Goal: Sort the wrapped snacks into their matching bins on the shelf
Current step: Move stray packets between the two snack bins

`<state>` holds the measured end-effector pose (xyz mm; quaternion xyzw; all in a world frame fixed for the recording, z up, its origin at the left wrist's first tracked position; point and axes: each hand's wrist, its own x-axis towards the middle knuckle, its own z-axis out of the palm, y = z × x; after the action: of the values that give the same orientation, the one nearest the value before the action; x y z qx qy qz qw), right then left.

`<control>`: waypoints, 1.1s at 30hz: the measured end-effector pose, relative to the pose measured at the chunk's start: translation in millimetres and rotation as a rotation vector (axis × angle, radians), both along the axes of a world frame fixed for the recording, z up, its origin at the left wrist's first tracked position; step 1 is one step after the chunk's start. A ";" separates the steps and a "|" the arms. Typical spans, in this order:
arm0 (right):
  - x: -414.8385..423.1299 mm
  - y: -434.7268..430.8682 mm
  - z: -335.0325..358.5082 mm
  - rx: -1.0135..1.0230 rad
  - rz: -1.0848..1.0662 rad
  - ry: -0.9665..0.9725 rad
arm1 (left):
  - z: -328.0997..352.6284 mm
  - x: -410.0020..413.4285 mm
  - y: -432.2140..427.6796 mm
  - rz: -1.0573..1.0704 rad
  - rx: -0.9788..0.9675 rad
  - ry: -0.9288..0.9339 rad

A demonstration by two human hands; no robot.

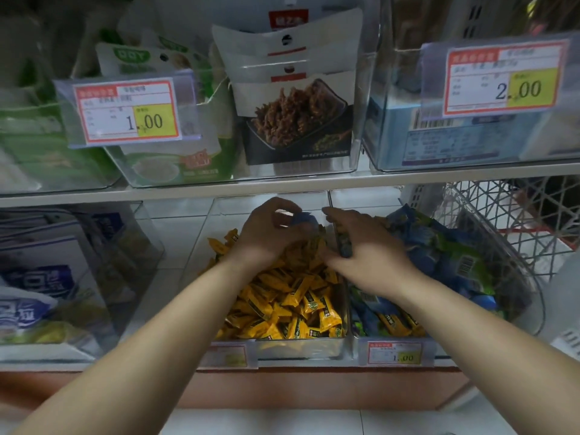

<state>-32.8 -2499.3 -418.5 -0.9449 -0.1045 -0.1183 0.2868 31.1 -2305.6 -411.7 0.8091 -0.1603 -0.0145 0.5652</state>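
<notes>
In the head camera's view, both hands reach deep onto the lower shelf, over two clear bins standing side by side. The left hand (270, 237) hovers above the back of the middle bin (301, 348), fingers curled down, pinching a blue wrapped snack (303, 220) at its fingertips just above the heap of yellow wrapped snacks (292, 296). The right hand (370, 262) lies across the wall between the bins, its fingers fairly straight and pointing to the back. The thumb seems to press a dark blue-green wrapped snack (344, 246) against them, though the clear wall makes that grip hard to read. To its right the right bin (533, 287) holds a pile of blue wrapped snacks (439, 252), with a price tag (394, 353) on its front and a white wire basket (508, 215) beyond it. These packets are likely very light, with a firm little bar inside a thin, glossy film that crinkles and slides easily. A pinch across the body, or on the crimped end seal, should hold one; a loose grip could let it slip back into the wrong heap. The yellow ones are small oblong flow-packs with a dark panel and a round green mark. The blue ones look the same shape, blue shading into green, and one shows a barcode. Judging by colour, the blue piece in the left hand belongs in the right bin.
</notes>
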 end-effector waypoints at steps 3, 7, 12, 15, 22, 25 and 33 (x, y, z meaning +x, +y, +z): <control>-1.6 5.3 -1.0 0.251 0.097 -0.067 | 1.7 -19.4 -13.5 -0.104 -0.273 0.182; -1.2 -17.1 -7.7 0.232 -0.016 -0.112 | -2.3 -22.7 -3.7 0.031 0.073 0.004; -0.1 -57.3 -15.3 -0.374 -0.332 0.048 | -17.7 -26.0 60.5 0.232 0.659 -0.336; -3.3 -46.6 -11.7 -0.463 -0.365 0.070 | -27.7 -22.9 98.7 0.334 0.819 -0.377; 23.5 57.0 -4.8 -0.257 0.054 0.093 | -44.0 -19.8 132.4 0.276 0.529 -0.055; 69.7 104.8 -19.2 -0.255 0.202 0.202 | -46.7 -22.4 128.4 0.263 0.456 -0.076; 119.5 125.9 -46.6 -0.408 0.369 0.395 | -51.4 -17.1 136.8 0.233 0.422 -0.065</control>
<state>86.7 -2373.4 -465.1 -0.9526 -0.2377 0.1443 0.1230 14.0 -2168.8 -463.1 0.9222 -0.0774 0.0436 0.3763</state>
